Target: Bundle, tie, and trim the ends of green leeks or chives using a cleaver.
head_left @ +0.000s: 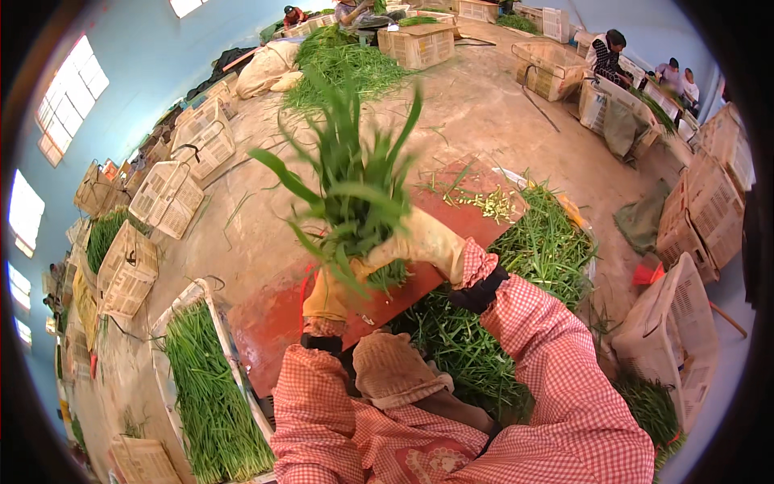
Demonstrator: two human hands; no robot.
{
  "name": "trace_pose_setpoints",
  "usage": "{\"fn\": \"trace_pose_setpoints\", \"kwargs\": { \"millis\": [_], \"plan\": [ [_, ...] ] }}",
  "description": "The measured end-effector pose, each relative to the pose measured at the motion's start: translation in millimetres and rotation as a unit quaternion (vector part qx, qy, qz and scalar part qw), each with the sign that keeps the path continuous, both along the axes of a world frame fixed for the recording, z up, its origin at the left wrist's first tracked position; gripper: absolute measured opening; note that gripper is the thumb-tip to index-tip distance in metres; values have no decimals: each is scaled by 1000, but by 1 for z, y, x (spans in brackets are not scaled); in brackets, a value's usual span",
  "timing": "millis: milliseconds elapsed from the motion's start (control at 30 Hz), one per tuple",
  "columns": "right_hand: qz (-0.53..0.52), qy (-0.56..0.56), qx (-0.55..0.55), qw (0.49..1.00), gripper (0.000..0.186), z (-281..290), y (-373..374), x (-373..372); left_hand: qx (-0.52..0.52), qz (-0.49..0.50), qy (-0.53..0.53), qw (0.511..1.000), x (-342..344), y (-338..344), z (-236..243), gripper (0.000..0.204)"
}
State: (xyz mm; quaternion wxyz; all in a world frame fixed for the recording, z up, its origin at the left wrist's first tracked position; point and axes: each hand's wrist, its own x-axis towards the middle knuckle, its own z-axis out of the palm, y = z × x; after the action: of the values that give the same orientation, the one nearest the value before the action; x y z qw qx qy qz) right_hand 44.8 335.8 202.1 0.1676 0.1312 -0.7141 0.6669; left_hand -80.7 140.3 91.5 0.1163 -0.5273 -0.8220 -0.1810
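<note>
Both my hands wear yellowish work gloves. They are raised in front of me around a bunch of long flat green leaves [355,189], perhaps garlic chives, held upright with the tips fanned outward and blurred by motion. My left hand [326,292] closes on its lower left side. My right hand [423,240] grips it from the right; leaves hide some of the fingers. Below the hands is a red board [270,323], with pale cut bits [492,202] scattered on its far right part.
A crate of aligned green stalks [211,395] stands at my left. Loose greens [540,254] are heaped to the right of the board. A pale plastic crate [673,339] is at far right. More crates [167,198] line the left wall. Other people [610,56] sit farther back by a green pile [343,68].
</note>
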Motion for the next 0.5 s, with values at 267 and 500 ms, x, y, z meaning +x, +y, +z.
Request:
{"fn": "trace_pose_setpoints", "kwargs": {
  "millis": [267,500],
  "plan": [
    [155,-12,-172,973,49,-55,33,-25,337,-195,-712,584,11,38,23,49],
    [206,-108,-150,961,51,-18,27,-24,264,-138,-407,863,2,49,52,35]
  ]
}}
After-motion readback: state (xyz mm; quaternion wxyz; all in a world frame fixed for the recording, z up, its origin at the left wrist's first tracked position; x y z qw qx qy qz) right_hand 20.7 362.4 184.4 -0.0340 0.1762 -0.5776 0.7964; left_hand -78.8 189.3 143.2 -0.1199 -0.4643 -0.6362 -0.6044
